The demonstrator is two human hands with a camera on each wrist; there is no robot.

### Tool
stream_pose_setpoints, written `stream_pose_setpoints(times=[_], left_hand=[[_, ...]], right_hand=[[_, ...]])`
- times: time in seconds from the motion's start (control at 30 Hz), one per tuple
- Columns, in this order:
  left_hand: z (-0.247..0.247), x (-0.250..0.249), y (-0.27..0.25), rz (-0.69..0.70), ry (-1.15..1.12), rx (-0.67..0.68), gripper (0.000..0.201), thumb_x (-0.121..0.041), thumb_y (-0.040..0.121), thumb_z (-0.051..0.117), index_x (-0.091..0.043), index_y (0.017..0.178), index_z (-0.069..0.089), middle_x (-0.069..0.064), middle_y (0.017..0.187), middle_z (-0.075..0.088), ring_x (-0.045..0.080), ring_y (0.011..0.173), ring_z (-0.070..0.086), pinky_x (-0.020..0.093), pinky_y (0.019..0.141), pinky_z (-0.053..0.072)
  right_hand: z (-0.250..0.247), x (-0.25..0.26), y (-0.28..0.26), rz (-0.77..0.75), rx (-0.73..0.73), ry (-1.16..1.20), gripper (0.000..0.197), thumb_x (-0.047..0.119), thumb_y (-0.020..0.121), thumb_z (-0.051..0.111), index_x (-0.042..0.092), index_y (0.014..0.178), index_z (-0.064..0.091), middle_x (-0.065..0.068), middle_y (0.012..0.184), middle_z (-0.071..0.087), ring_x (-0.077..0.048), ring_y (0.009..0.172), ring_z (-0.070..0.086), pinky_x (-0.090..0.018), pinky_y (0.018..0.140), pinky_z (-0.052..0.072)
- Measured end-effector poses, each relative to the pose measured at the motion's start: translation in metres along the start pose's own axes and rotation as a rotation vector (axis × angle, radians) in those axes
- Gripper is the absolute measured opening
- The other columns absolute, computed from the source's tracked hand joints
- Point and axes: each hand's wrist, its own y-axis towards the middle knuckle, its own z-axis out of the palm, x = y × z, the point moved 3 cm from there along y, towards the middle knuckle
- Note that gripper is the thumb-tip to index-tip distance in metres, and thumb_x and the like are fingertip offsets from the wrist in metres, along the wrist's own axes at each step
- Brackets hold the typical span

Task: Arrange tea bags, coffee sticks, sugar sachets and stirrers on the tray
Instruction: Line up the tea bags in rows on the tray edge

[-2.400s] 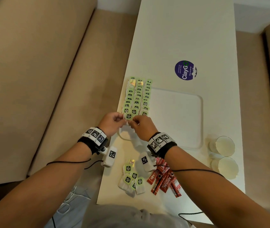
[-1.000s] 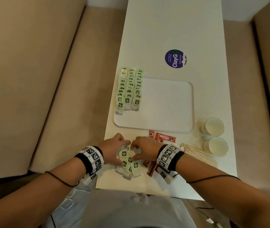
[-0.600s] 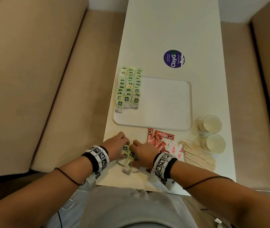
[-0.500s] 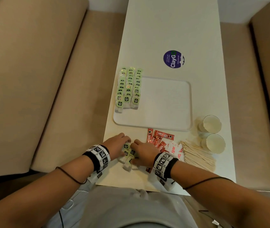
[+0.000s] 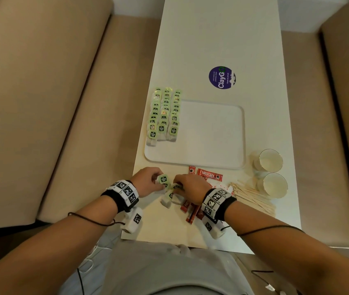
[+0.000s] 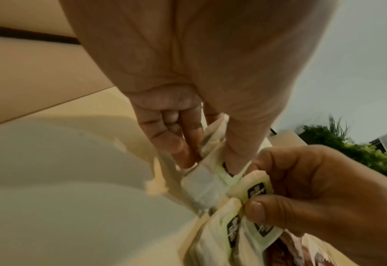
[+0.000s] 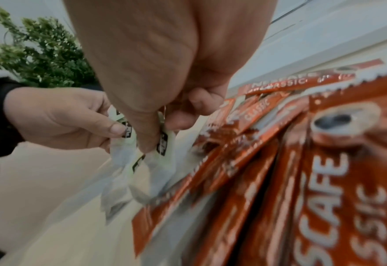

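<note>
Tea bags (image 5: 164, 116) in three rows along tray (image 5: 211, 133) edge; coffee sticks (image 5: 209, 174), stirrers (image 5: 252, 196) untouched on table. Left hand (image 5: 148, 182) and right hand (image 5: 190, 188) both pinching loose tea bags (image 5: 167, 196).

A round purple sticker (image 5: 222, 77) on the white table (image 5: 218, 35) reads "ClayGo"; its smaller print is too fine to read. The red coffee sticks (image 7: 324, 189) carry "NESCAFE" and "CLASSIC". The tea bag tags' (image 5: 163, 179) dark print is illegible.

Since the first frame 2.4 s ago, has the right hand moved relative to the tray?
Yes. The right hand has come back off the tray's near-left corner to the loose tea bags on the table, short of the tray's near edge.
</note>
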Motion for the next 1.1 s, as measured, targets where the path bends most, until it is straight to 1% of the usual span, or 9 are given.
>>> stream_pose_setpoints(times=[0.1,0.23,0.27,0.37,0.47,0.67,0.87,0.97,1.1], left_hand=[[-0.006,-0.004,0.000,-0.013,-0.057,-0.004,0.019,-0.020,0.084,0.078,-0.014,0.097,0.065,0.004,0.084,0.072,0.021,0.070,0.065,0.038,0.071,0.056],[-0.017,-0.012,-0.002,-0.084,-0.105,-0.041,0.050,-0.019,0.090,0.073,-0.011,0.135,0.054,-0.002,0.119,0.061,0.021,0.103,0.064,0.031,0.090,0.050],[-0.020,-0.014,-0.002,-0.082,-0.136,-0.030,0.047,-0.019,0.090,0.072,-0.012,0.133,0.056,0.001,0.121,0.064,0.025,0.105,0.066,0.035,0.090,0.053],[-0.028,-0.015,-0.002,-0.075,-0.240,-0.022,0.027,-0.029,0.082,0.073,-0.018,0.106,0.073,0.009,0.102,0.076,0.034,0.098,0.071,0.052,0.085,0.058],[-0.033,-0.020,-0.002,-0.087,-0.365,-0.042,0.010,-0.016,0.090,0.070,-0.021,0.096,0.074,0.012,0.103,0.076,0.029,0.097,0.072,0.050,0.089,0.058],[-0.035,-0.040,-0.006,-0.048,-0.536,0.032,0.009,-0.006,0.096,0.061,-0.012,0.095,0.069,0.003,0.084,0.071,0.015,0.076,0.067,0.028,0.064,0.057],[-0.037,-0.054,-0.012,-0.081,-0.872,0.033,0.012,-0.014,0.102,0.050,-0.009,0.107,0.060,0.007,0.079,0.074,0.020,0.068,0.072,0.040,0.065,0.061],[-0.039,-0.053,-0.012,0.001,-0.792,0.045,0.018,-0.006,0.097,0.059,-0.015,0.112,0.060,0.006,0.095,0.076,0.026,0.085,0.073,0.031,0.060,0.059],[-0.041,-0.048,-0.007,0.020,-0.737,-0.022,0.026,-0.002,0.095,0.063,-0.013,0.118,0.060,0.010,0.100,0.074,0.023,0.083,0.072,0.025,0.055,0.054]], right_hand=[[-0.009,-0.003,0.001,-0.001,0.006,0.063,0.022,0.039,0.095,0.064,0.022,0.109,0.067,0.003,0.091,0.071,-0.017,0.079,0.062,-0.033,0.072,0.052],[-0.025,-0.003,0.004,-0.007,0.021,0.094,0.025,0.043,0.095,0.065,0.025,0.110,0.069,0.006,0.095,0.071,-0.012,0.079,0.060,-0.030,0.073,0.050],[-0.031,-0.003,0.005,-0.009,0.006,0.099,0.023,0.043,0.095,0.065,0.026,0.109,0.069,0.007,0.096,0.070,-0.011,0.079,0.060,-0.030,0.074,0.050],[-0.047,-0.001,0.008,-0.027,-0.023,0.124,0.019,0.043,0.094,0.067,0.027,0.103,0.070,0.010,0.094,0.070,-0.006,0.073,0.058,-0.027,0.071,0.047],[-0.063,0.006,0.012,-0.071,0.006,0.172,0.015,0.040,0.094,0.068,0.027,0.099,0.072,0.012,0.088,0.071,0.001,0.066,0.057,-0.022,0.067,0.045],[-0.089,0.025,0.020,-0.149,-0.010,0.280,0.015,0.036,0.098,0.064,0.025,0.102,0.074,0.009,0.085,0.073,-0.006,0.065,0.063,-0.019,0.064,0.048],[-0.096,0.024,0.034,-0.113,-0.124,0.265,0.016,0.033,0.098,0.064,0.023,0.106,0.073,0.011,0.086,0.071,0.004,0.072,0.062,-0.013,0.068,0.043],[-0.097,0.024,0.039,-0.084,-0.185,0.287,0.018,0.031,0.097,0.065,0.020,0.110,0.071,0.013,0.083,0.066,0.008,0.069,0.058,-0.010,0.068,0.040],[-0.096,0.027,0.042,-0.047,-0.254,0.375,0.020,0.035,0.096,0.067,0.023,0.111,0.069,0.011,0.085,0.068,-0.001,0.069,0.063,-0.018,0.068,0.044]])
